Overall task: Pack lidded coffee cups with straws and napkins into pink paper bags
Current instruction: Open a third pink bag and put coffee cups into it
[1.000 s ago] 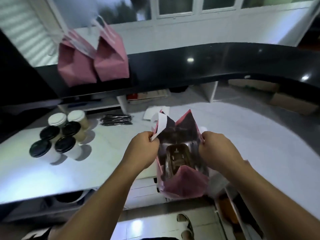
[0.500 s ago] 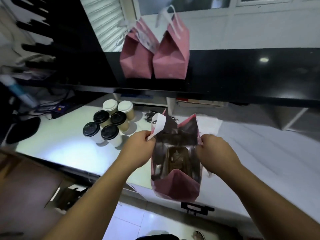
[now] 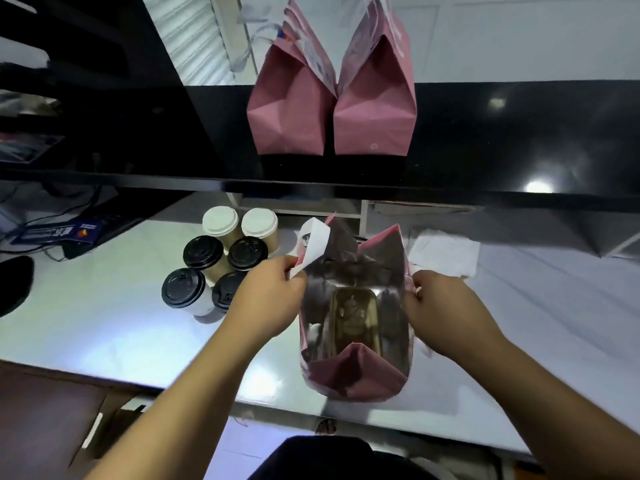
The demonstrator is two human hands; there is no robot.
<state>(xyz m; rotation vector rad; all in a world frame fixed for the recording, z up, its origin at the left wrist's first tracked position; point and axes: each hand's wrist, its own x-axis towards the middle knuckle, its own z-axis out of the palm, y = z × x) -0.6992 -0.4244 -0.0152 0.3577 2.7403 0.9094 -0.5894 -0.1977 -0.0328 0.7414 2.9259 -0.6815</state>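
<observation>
Unmoved since before, each hand's grip, left (image 3: 268, 299) and right (image 3: 440, 311), pinches one open bag (image 3: 356, 375); six cups (image 3: 221, 261), two packed bags (image 3: 332, 109)

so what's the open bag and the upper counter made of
The open pink bag looks like matte paper outside, going by its sharp creases, with what seems a silvery foil lining inside, shiny and wrinkled. The black upper counter looks like polished stone or a glossy laminate, since it mirrors the ceiling lights; which one is unclear.

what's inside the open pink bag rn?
The open pink bag, held apart by left hand and right hand, shows a brown tray-like insert at the bottom. Too dim to identify; near wall hides the front.
</observation>
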